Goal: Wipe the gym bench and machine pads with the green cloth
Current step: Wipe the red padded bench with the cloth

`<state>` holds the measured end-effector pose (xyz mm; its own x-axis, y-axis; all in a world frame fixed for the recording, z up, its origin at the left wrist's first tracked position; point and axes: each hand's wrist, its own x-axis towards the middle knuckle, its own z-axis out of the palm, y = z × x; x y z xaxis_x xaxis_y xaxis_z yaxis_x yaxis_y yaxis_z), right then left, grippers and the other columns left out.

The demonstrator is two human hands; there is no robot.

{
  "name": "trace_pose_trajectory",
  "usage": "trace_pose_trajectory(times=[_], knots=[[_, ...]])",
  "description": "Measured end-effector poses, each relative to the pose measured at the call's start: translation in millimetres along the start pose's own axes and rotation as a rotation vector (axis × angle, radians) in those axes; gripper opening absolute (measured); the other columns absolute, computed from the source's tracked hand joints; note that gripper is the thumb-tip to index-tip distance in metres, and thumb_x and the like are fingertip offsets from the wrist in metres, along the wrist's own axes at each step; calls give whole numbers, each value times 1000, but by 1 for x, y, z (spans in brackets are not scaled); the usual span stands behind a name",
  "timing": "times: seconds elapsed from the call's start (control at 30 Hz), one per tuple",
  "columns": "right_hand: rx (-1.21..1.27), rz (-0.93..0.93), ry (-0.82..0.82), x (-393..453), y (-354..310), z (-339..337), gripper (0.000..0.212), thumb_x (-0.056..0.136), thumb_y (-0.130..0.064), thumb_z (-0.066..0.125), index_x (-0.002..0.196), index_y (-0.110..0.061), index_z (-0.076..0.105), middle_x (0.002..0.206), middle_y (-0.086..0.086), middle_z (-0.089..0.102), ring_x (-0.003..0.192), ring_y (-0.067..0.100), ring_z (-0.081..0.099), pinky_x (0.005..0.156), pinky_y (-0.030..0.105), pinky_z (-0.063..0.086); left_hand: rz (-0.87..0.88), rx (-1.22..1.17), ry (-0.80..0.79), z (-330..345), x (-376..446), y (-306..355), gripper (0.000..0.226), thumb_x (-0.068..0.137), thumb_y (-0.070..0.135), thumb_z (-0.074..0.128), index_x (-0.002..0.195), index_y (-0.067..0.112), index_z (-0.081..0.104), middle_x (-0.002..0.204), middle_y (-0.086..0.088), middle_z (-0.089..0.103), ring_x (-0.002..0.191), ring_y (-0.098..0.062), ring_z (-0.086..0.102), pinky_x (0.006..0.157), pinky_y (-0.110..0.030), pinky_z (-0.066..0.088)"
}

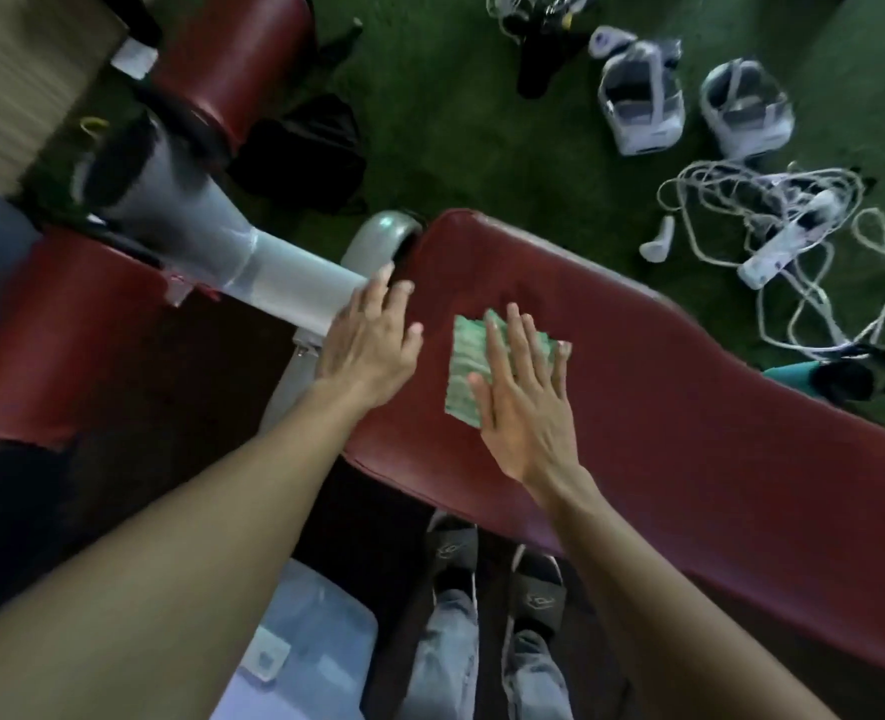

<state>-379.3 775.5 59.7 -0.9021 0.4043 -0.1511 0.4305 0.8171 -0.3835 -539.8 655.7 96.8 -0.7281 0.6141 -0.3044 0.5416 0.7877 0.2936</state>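
A long dark red bench pad (690, 418) runs from the centre to the lower right. A folded green cloth (469, 356) lies flat on its upper end. My right hand (521, 402) presses flat on the cloth with the fingers spread. My left hand (373, 345) rests open on the pad's left edge beside the cloth, not touching it. Two more red pads show: a roller pad (232, 54) at the top and a wide pad (61, 330) at the left.
A grey metal frame tube (274, 272) joins the pads left of the bench. On the green floor lie two white headsets (643, 101), a tangle of white cable with a power strip (788, 241), a black bag (305, 153). My sandalled feet (492, 569) stand below the bench edge.
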Motion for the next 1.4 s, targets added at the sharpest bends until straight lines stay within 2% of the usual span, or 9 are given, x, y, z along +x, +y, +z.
trace_pose_trajectory(times=[0.1,0.3,0.5,0.7,0.8,0.93,1.13,1.23,1.4], knots=[[-100,-82,-12,29,18,43,65,108,-47,18,165,-19,5,174,3,-4,160,18,-7,130,49,-3,90,-45,64,47,36,-21,68,107,37,37,165,16,8,174,-2,-3,160,-24,2,127,-44,14],[-107,260,267,118,2,42,65,108,-44,18,165,-16,7,174,7,4,161,22,2,129,54,6,201,-172,223,81,44,-37,63,108,29,29,164,8,9,173,-9,5,160,-27,6,130,-37,14],[-183,-66,45,31,19,47,65,107,-41,32,165,-18,13,174,2,8,161,18,6,130,49,10,211,-197,216,81,46,-38,62,108,23,31,164,7,11,173,-11,8,160,-27,7,129,-44,18],[-95,420,246,102,17,35,65,107,-43,22,165,-18,6,174,5,5,161,21,2,130,52,3,213,-153,232,83,48,-37,62,107,23,31,163,5,12,173,-12,9,160,-28,7,130,-45,18],[-82,202,198,122,-15,41,64,108,-42,23,165,-16,10,174,7,6,161,22,4,130,51,5,205,-122,244,82,48,-36,61,108,24,30,163,3,13,172,-13,10,160,-29,7,130,-42,14],[-177,-38,35,23,20,46,65,107,-43,29,165,-19,13,174,1,8,161,17,5,130,48,11,189,-75,242,82,47,-36,63,106,24,29,164,6,10,173,-11,7,160,-27,6,130,-41,13],[-74,498,272,77,59,24,64,108,-41,22,165,-18,6,174,5,3,161,21,1,129,55,6,177,-27,246,83,47,-33,65,105,24,30,164,8,5,173,-8,3,160,-27,2,130,-47,14],[-77,247,249,121,9,32,62,109,-40,21,165,-17,10,174,6,8,161,23,5,130,52,8,164,37,249,82,46,-30,64,107,25,28,164,7,6,173,-9,3,160,-29,0,130,-46,10],[-134,-40,80,13,26,51,63,108,-43,28,165,-21,13,174,-2,8,161,15,4,130,47,12,161,162,262,80,42,-29,63,108,28,24,163,7,2,173,-11,-1,160,-29,-4,131,-42,7]])
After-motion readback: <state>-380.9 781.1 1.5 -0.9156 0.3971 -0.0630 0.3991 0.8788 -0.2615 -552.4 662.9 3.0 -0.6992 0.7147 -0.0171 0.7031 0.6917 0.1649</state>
